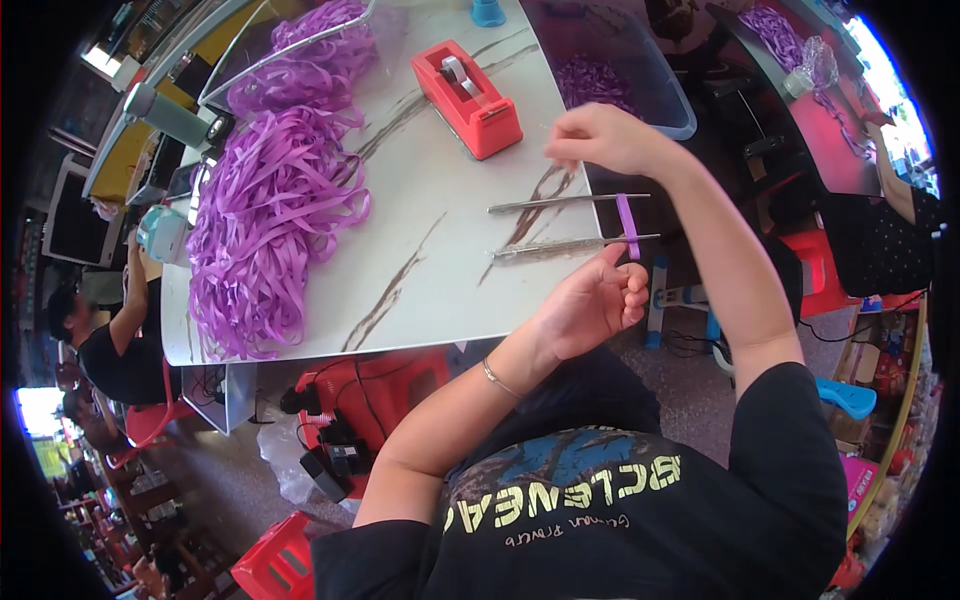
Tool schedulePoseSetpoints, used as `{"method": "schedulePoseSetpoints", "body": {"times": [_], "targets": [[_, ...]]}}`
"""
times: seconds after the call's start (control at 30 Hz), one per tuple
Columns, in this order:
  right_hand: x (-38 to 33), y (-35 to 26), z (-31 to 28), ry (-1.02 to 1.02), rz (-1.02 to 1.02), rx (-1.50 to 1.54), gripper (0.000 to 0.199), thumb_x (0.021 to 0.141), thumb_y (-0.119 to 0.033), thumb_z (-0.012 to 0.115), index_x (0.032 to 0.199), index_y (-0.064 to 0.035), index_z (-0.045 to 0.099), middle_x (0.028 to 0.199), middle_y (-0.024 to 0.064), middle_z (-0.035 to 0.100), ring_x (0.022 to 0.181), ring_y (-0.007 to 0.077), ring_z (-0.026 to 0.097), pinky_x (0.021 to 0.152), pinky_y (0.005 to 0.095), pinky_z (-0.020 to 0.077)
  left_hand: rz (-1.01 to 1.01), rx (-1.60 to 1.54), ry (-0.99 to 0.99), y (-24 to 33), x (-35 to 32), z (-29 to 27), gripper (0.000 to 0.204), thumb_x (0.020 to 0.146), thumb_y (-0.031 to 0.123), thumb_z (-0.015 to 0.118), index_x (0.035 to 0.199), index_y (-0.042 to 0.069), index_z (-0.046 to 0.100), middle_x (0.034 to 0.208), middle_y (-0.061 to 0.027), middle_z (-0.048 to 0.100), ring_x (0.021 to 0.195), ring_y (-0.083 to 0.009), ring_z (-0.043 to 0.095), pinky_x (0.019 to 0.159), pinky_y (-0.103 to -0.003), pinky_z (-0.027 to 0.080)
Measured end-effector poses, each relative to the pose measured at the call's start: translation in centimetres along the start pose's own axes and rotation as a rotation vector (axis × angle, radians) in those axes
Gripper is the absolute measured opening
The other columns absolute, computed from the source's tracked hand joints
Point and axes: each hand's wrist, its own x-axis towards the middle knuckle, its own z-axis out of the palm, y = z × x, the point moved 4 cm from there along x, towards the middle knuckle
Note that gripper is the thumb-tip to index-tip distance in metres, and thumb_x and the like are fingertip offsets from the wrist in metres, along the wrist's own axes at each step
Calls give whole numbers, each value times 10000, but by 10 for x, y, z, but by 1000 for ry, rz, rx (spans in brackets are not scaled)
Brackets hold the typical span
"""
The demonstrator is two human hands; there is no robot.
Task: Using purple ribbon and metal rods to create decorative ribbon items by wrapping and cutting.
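Two thin metal rods (560, 203) reach past the right edge of the table, side by side. A narrow purple ribbon (627, 222) is looped around both near their outer ends. My left hand (597, 305) is at the nearer rod, fingers curled and the thumb side against the ribbon's lower end. Above the rods, my right hand (605, 137) is closed with its fingertips together, pointing left; whatever they may hold is too small to make out. The red tape dispenser (467, 98) with a roll of tape stands left of my right hand.
A large heap of purple ribbons (270, 220) covers the table's left side, beside a wire basket (290, 50). A clear plastic bin (665, 75) with purple pieces stands beyond the table's right edge. Red stools (275, 560) and cables are below. Other people sit nearby.
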Motion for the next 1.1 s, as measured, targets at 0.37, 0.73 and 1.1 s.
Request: {"method": "schedulePoseSetpoints", "body": {"times": [0.37,0.73,1.1], "targets": [[-65,15,-9,-357,177,-81,197,821,-228,560,764,-39,577,658,42,579,657,119,557,602,276,409,10,42,13,1,-1,3,270,827,111,460,1066,147,340,770,-22,449,707,-134,443,665,-265,394],[-68,7,-8,-207,136,-563,201,739,-293,615,733,-92,624,653,37,613,665,222,596,592,346,438,12,54,28,1,-2,3,226,811,108,479,1010,148,378,769,-18,440,698,-128,427,667,-258,392],[-69,12,-5,-155,222,-608,253,708,-329,654,649,-84,631,602,46,602,631,229,596,584,350,447,9,52,32,1,-2,3,244,806,110,485,1030,144,394,763,-14,426,697,-127,422,668,-256,394]]}}
